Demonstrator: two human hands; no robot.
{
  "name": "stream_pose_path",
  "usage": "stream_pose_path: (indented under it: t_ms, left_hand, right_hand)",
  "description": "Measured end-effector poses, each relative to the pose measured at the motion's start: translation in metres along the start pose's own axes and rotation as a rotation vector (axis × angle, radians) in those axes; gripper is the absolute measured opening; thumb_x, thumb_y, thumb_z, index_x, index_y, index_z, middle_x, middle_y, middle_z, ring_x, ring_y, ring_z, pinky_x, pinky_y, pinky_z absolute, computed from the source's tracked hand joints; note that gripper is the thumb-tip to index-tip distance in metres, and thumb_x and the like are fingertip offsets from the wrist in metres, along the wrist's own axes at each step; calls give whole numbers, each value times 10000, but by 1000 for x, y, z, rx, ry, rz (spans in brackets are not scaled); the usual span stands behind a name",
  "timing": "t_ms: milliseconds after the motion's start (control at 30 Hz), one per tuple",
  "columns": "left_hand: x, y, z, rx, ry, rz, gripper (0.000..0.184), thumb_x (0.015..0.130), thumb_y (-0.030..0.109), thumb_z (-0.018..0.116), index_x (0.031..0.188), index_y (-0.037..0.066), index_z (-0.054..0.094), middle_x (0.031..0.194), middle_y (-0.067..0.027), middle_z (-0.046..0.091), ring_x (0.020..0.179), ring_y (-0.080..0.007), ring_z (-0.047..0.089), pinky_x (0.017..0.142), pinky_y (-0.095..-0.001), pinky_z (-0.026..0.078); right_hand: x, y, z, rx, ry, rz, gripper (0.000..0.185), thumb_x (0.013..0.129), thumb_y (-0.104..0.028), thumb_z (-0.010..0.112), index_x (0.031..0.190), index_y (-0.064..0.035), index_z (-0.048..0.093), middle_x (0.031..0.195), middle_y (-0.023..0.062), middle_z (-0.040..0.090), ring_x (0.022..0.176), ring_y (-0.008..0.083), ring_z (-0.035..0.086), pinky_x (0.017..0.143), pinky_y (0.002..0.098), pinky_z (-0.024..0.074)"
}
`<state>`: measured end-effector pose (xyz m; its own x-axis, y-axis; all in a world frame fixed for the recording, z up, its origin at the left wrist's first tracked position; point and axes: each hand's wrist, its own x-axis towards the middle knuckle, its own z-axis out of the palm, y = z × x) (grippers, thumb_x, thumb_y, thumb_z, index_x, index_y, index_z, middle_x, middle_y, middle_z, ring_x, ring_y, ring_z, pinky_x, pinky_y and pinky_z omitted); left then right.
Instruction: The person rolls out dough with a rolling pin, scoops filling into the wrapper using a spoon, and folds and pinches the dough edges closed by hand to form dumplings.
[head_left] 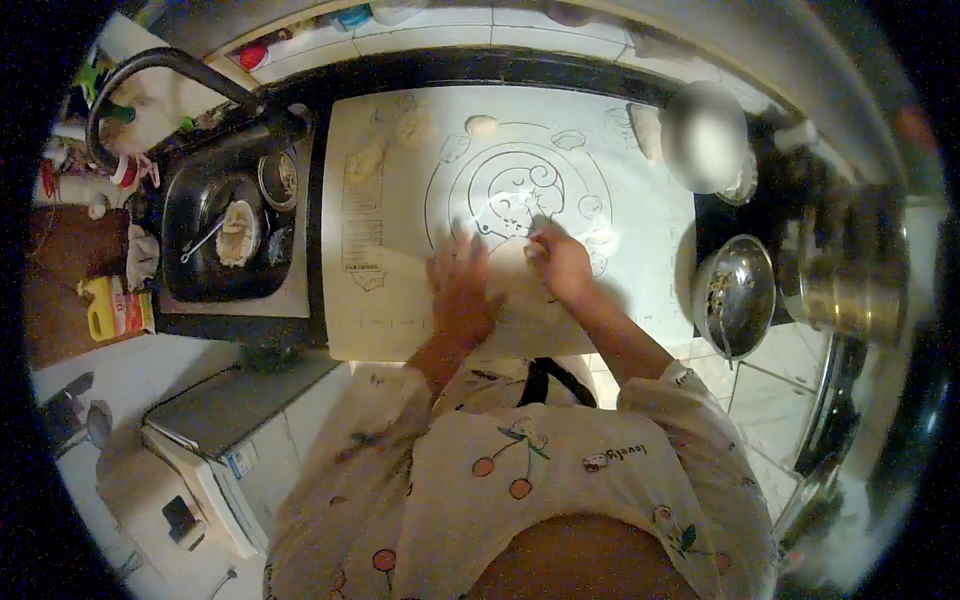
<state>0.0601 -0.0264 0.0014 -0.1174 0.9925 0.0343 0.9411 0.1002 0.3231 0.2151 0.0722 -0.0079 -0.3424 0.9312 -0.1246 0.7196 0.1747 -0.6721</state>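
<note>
A pale mat (400, 300) printed with circles and a cartoon face lies on the counter. My left hand (462, 285) is over its lower middle, fingers spread, slightly blurred, with nothing seen in it. Just to its right my right hand (560, 262) is closed, its fingers curled round something small and pale that I cannot make out. A small pale dough lump (481, 126) sits at the top of the printed circles. Another pale piece (647, 131) lies at the mat's upper right edge.
On the left is a black sink (180, 270) with bowls and a spoon inside. At the right stand a metal bowl (737, 295) with food bits, a white round bowl (706, 138), and a large metal pot (850, 260). A black faucet (150, 58) arches over the sink's left.
</note>
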Motion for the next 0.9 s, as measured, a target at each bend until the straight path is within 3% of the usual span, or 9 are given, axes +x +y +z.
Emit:
stream_pose_path:
  t_ms: [33, 133, 167, 300, 400, 533, 633, 733, 900]
  left_hand:
    - [-34, -2, -6, -28, -91, -22, 687, 818, 403, 540, 1359, 39, 324, 1450, -229, 180, 1344, -420, 150, 1039, -611, 119]
    - [-101, -27, 14, -42, -42, 64, 707, 804, 371, 571, 1372, 53, 294, 1443, -256, 160, 1341, -449, 118, 1029, -630, 100]
    - [-107, -26, 9, -37, -66, 55, 708, 803, 363, 572, 1372, 49, 291, 1439, -262, 161, 1338, -458, 118, 1031, -626, 103]
    - [-68, -17, 4, -63, -136, 35, 715, 805, 358, 571, 1380, 47, 281, 1437, -266, 164, 1332, -467, 123, 1045, -595, 115]
    - [3, -8, 1, -52, 14, 120, 704, 802, 356, 564, 1367, 24, 307, 1441, -261, 175, 1344, -429, 137, 1061, -570, 118]
    - [72, 5, 0, -4, 158, 140, 703, 788, 340, 575, 1353, 5, 325, 1445, -235, 204, 1348, -404, 154, 1064, -573, 116]
    - [56, 1, 3, 37, 155, 197, 711, 773, 355, 595, 1349, 24, 341, 1442, -216, 227, 1350, -400, 149, 1053, -598, 102]
    - [-13, -6, -11, -31, -88, 131, 735, 765, 348, 617, 1368, 63, 308, 1447, -219, 189, 1355, -395, 127, 1033, -635, 70]
    - [-71, -33, 15, 3, -133, 169, 735, 780, 315, 603, 1384, 69, 266, 1454, -218, 146, 1355, -397, 121, 1041, -622, 68]
  right_hand:
    - [-5, 3, 3, 16, 5, 36, 223, 738, -110, 632, 955, -62, 620, 949, 152, 640, 813, 292, 628, 716, 356, 504]
    - [-22, 29, 27, 587, 298, 111, 192, 754, -85, 626, 945, -70, 617, 914, 128, 645, 796, 233, 626, 724, 308, 487]
    - [-26, 37, 32, 632, 373, 38, 210, 754, -103, 638, 957, -73, 598, 850, 111, 635, 745, 207, 605, 692, 302, 476]
    - [-50, -9, -6, 217, 17, 294, 247, 746, -173, 671, 948, -70, 573, 786, 116, 612, 693, 223, 586, 659, 321, 473]
    - [-32, -13, -9, 237, 81, 321, 254, 740, -174, 676, 948, -68, 577, 774, 128, 612, 702, 266, 609, 652, 350, 482]
    - [-6, 13, 13, 303, 101, 58, 244, 724, -171, 671, 929, -63, 595, 790, 150, 618, 736, 329, 617, 655, 396, 493]
    - [2, 2, 4, 67, -50, 24, 236, 728, -181, 654, 932, -72, 606, 899, 171, 617, 768, 360, 607, 672, 425, 493]
    - [-7, 5, 10, 10, -60, -59, 242, 738, -181, 650, 948, -71, 602, 921, 173, 618, 770, 362, 605, 680, 439, 489]
    - [-24, -14, -5, 143, 218, -53, 184, 809, -172, 614, 953, -59, 596, 827, 177, 628, 729, 353, 611, 646, 407, 493]
